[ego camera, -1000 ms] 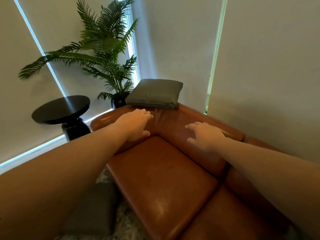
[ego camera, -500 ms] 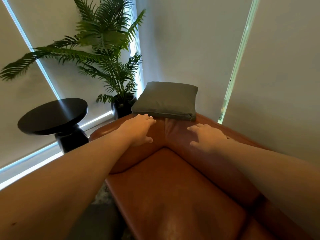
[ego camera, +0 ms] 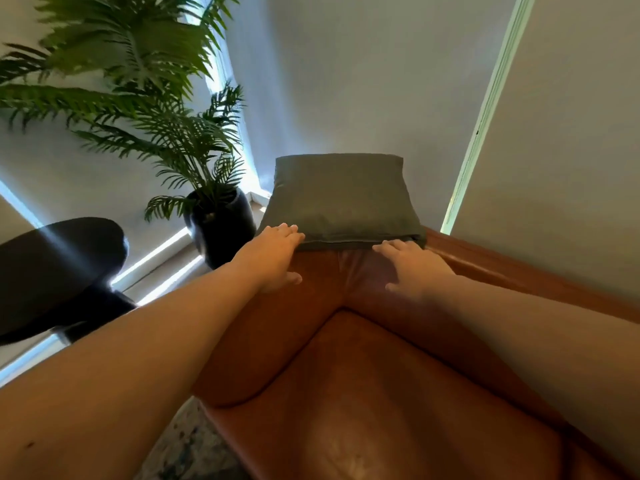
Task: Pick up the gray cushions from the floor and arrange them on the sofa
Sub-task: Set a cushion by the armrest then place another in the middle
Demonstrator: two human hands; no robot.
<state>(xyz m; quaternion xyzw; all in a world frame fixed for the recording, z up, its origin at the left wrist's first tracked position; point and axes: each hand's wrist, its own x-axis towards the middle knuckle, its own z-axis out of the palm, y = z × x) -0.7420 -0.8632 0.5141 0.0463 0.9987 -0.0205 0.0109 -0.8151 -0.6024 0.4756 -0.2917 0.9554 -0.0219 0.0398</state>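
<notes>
A gray cushion (ego camera: 341, 199) lies flat on top of the corner of the brown leather sofa (ego camera: 363, 393), where backrest and armrest meet. My left hand (ego camera: 275, 256) reaches out with straight fingers, its fingertips touching the cushion's near left corner. My right hand (ego camera: 412, 268) is stretched out flat too, fingertips at the cushion's near right edge. Neither hand grips anything. No cushion on the floor is in view now.
A potted palm (ego camera: 221, 220) stands in the corner left of the sofa. A round black side table (ego camera: 59, 261) is at the far left. Walls with blinds close in behind the sofa. A patterned rug (ego camera: 187, 452) shows at the bottom.
Both hands have moved forward from the sofa's backrest to the cushion's near edge. The view has moved closer and tilted up, so the gray cushion on the floor has left the frame.
</notes>
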